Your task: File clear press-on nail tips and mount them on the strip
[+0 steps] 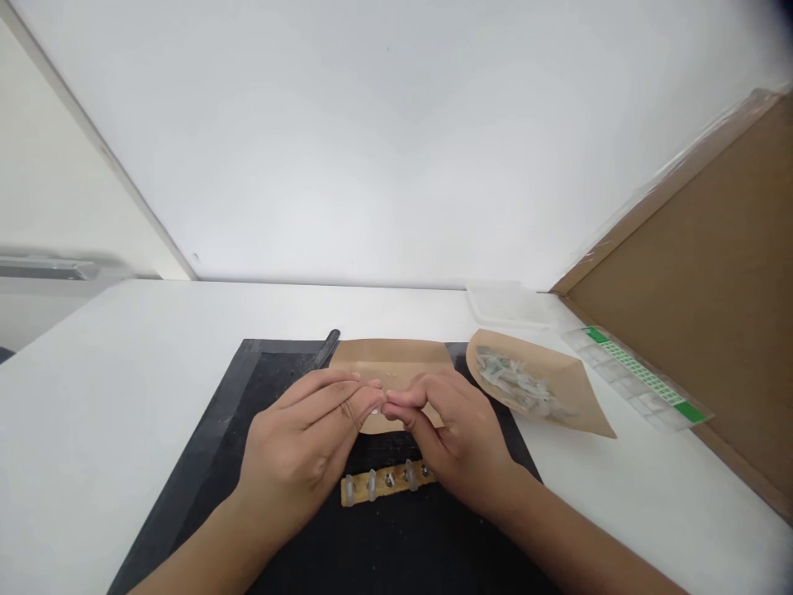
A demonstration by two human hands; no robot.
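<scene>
both hands meet over the middle of a black mat, fingertips pressed together. the left hand and the right hand pinch something tiny and pale between their fingertips; it is too small to make out, though it looks like a small clear piece. whether each hand truly grips it or one only steadies the other, i cannot tell for sure, but neither hand lies slack: both are curled in a fine pinch.

just below the hands, toward the person, lies a narrow tan strip with a row of small clear and metal bits standing along it, its right end tucked under the right hand. just beyond the fingertips lies a flat brown paper envelope, with a few specks on it. a dark pen-like tool pokes out beyond the left hand, by the envelope's corner.

to the right of the right hand a second brown paper pouch lies open with a heap of clear plastic pieces showing in its mouth. further right sit a long clear compartment box with green labels and a shallow clear tray, then a brown board leaning at the counter's edge. the black mat rests on the white counter.

the pinched piece seems feather-light, stiff and rather slick, easy to flick away; i would judge it best held by its edges with fingertips only, gently, low over the mat.
</scene>
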